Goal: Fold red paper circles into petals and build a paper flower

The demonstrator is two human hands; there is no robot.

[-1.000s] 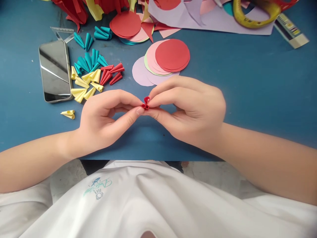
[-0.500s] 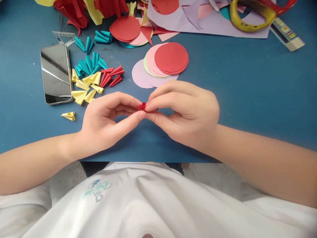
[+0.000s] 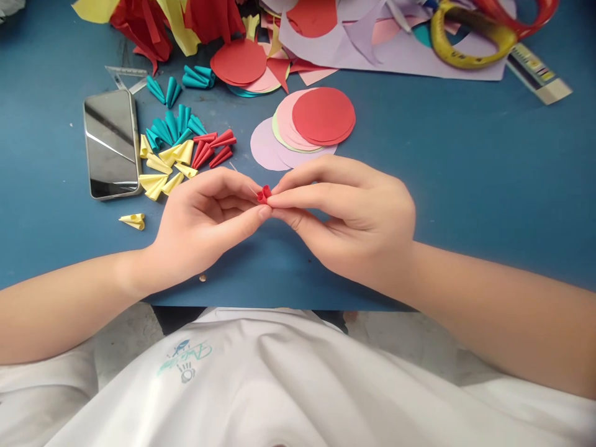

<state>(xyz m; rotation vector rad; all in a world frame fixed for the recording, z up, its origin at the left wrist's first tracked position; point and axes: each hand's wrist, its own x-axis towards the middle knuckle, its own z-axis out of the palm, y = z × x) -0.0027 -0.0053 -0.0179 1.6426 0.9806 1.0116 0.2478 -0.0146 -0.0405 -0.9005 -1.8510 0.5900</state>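
Both hands meet above the blue table (image 3: 465, 186), pinching one small rolled red paper piece (image 3: 264, 194) between their fingertips. My left hand (image 3: 205, 220) grips it from the left with thumb and forefinger closed. My right hand (image 3: 354, 217) grips it from the right, its fingers curled and pressed together. To the upper left lie small folded paper cones: red ones (image 3: 212, 148), yellow ones (image 3: 162, 164) and teal ones (image 3: 172, 127). A stack of paper circles (image 3: 321, 118), red on top, sits just beyond my hands.
A phone (image 3: 112, 144) lies face up at the left, with a clear set square (image 3: 125, 76) behind it. One yellow cone (image 3: 133, 220) lies apart. Paper scraps, a red circle (image 3: 238, 62), a yellow tape ring (image 3: 470, 34) and a ruler (image 3: 540, 74) crowd the far edge.
The red piece has been rolled tighter between the fingertips and now looks smaller. Both hands stayed together, shifting only slightly; the view has dropped a little.
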